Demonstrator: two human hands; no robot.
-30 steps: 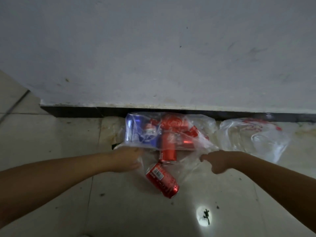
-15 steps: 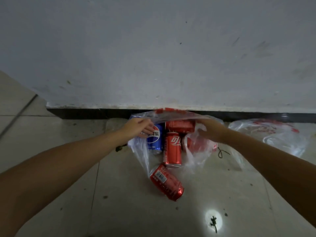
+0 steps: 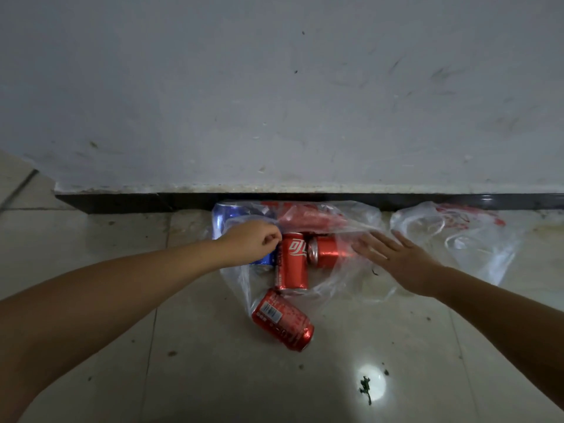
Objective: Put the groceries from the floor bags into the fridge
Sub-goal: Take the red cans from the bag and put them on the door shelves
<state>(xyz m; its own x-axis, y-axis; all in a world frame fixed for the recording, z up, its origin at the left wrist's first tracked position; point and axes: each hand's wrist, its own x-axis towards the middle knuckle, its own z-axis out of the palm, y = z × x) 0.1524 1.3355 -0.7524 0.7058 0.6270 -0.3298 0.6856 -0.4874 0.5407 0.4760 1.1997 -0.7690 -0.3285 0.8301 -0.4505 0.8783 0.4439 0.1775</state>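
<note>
Our left hand pinches the upper film of the clear plastic bag lying on the tiled floor, seemingly to hold its mouth open; our right hand, fingers spread, rests on it beside the red aluminium cans; one red can lies spilled outside; no fridge in view.

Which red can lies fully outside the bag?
The nearest red can, lying tilted on the bare floor with its barcode up; the other red cans sit in the bag.
</note>
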